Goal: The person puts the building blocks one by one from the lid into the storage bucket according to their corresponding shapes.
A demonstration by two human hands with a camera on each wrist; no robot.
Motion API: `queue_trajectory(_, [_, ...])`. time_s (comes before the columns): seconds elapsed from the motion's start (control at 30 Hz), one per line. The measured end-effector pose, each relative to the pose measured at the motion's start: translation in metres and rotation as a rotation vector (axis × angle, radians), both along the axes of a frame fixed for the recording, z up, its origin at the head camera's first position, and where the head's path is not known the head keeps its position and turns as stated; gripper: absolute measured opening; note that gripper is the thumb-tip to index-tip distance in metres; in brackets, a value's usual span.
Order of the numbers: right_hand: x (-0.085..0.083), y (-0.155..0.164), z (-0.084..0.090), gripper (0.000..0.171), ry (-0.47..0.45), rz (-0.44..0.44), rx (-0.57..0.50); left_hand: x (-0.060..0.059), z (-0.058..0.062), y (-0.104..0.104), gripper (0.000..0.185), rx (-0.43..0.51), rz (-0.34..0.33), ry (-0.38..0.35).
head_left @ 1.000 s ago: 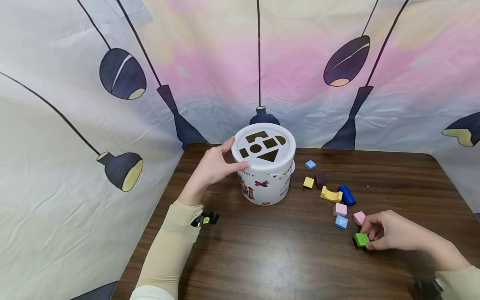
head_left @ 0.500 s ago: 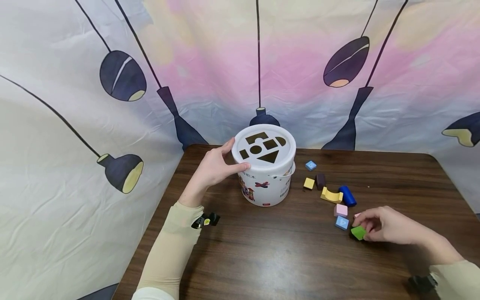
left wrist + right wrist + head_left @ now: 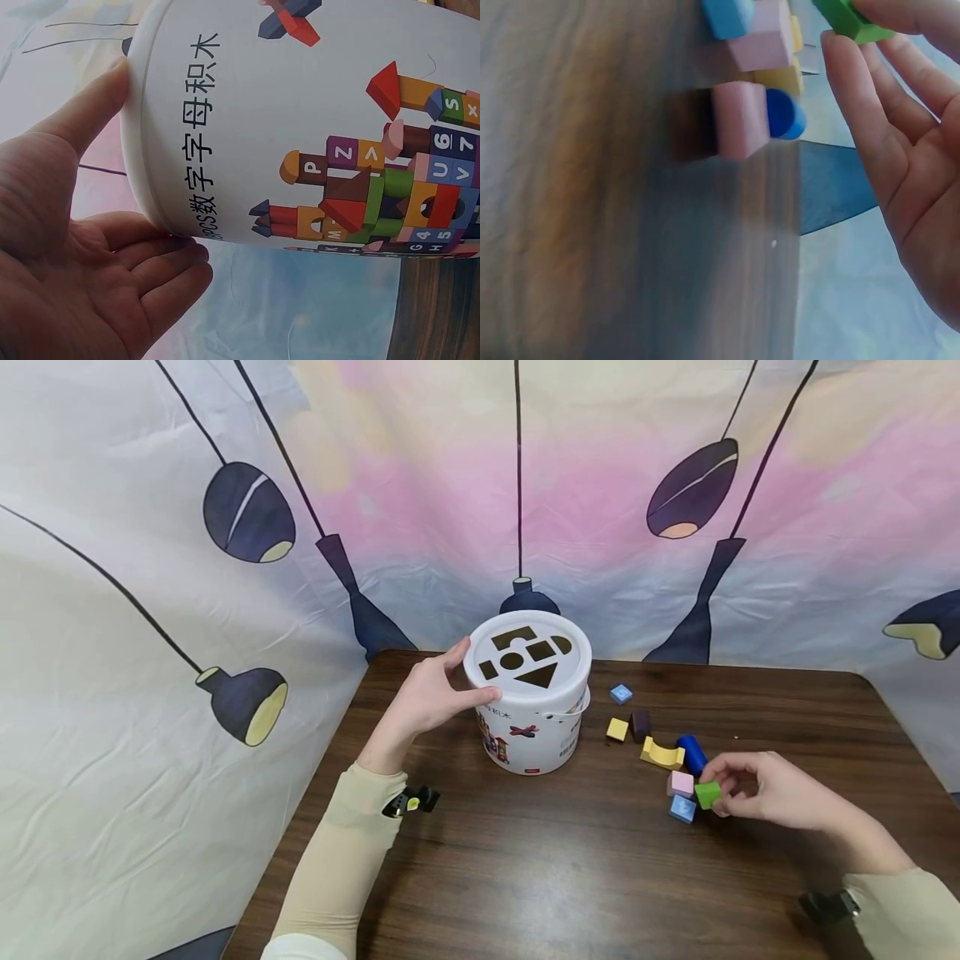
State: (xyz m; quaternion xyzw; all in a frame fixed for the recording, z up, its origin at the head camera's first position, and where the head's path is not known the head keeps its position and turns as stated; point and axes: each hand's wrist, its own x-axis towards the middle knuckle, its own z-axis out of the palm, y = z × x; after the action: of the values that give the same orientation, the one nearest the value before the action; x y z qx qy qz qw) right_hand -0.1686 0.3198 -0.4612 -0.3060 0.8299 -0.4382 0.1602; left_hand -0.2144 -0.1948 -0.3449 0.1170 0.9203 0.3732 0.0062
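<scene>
My left hand (image 3: 431, 692) rests against the lid's edge of a white bucket (image 3: 528, 739), thumb and fingers spread along the rim. Its fingers look fairly straight in the left wrist view. Off the table, my right hand (image 3: 776, 793) pinches a green block (image 3: 707, 794) between thumb and fingers. Below and beside that block are a pink block (image 3: 680, 783) and a light blue block (image 3: 682, 808). Another pink block (image 3: 741, 120) shows in the right wrist view; in the head view the hand hides it.
The white lid (image 3: 490, 628) has several shaped holes. Right of the bucket lie a blue cylinder (image 3: 692, 754), a yellow arch (image 3: 662, 753), a dark brown block (image 3: 640, 725), a yellow block (image 3: 617, 729) and a small blue block (image 3: 621, 693). A printed cloth (image 3: 600, 485) hangs behind the table.
My right hand has lifted the green block and carried it away from me and slightly left, passing over the nearer pink block. The left hand stays at the bucket.
</scene>
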Motion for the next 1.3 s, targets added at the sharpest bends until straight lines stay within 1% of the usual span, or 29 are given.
queue_trajectory(0.1, [-0.004, -0.007, 0.007, 0.029, 0.006, -0.036, -0.055, 0.0, 0.0, 0.0, 0.11, 0.004, 0.001, -0.003])
queue_trajectory(0.17, [-0.007, -0.012, 0.012, 0.034, 0.048, -0.054, -0.088, 0.0, 0.001, 0.0, 0.11, 0.007, 0.002, -0.003])
queue_trajectory(0.27, [-0.014, -0.019, 0.02, 0.038, 0.123, -0.057, -0.126, 0.0, 0.001, 0.0, 0.11, 0.004, 0.003, -0.005])
queue_trajectory(0.37, [-0.022, -0.025, 0.028, 0.037, 0.149, -0.055, -0.153, 0.0, 0.001, 0.0, 0.11, 0.003, 0.003, -0.007])
queue_trajectory(0.5, [-0.033, -0.037, 0.038, 0.036, 0.167, -0.069, -0.155, -0.001, 0.0, 0.001, 0.109, 0.003, 0.004, -0.006])
queue_trajectory(0.67, [-0.045, -0.054, 0.054, 0.032, 0.227, -0.072, -0.142, -0.002, 0.0, 0.002, 0.11, 0.0, 0.0, -0.001])
queue_trajectory(0.77, [-0.052, -0.065, 0.068, 0.029, 0.253, -0.044, -0.152, -0.003, 0.0, 0.002, 0.11, -0.002, -0.004, 0.0])
queue_trajectory(0.9, [-0.062, -0.081, 0.086, 0.029, 0.257, 0.017, -0.181, -0.003, 0.0, 0.0, 0.109, -0.001, 0.0, -0.003])
queue_trajectory(1.0, [-0.068, -0.093, 0.098, 0.029, 0.257, 0.042, -0.191, -0.003, 0.0, -0.001, 0.108, 0.004, 0.0, -0.003])
queue_trajectory(1.2, [-0.074, -0.115, 0.118, 0.029, 0.346, 0.017, -0.172, -0.002, 0.0, -0.001, 0.108, -0.002, -0.005, 0.0])
queue_trajectory(1.3, [-0.076, -0.125, 0.125, 0.032, 0.364, -0.004, -0.173, -0.001, -0.001, 0.0, 0.108, -0.002, 0.0, -0.006])
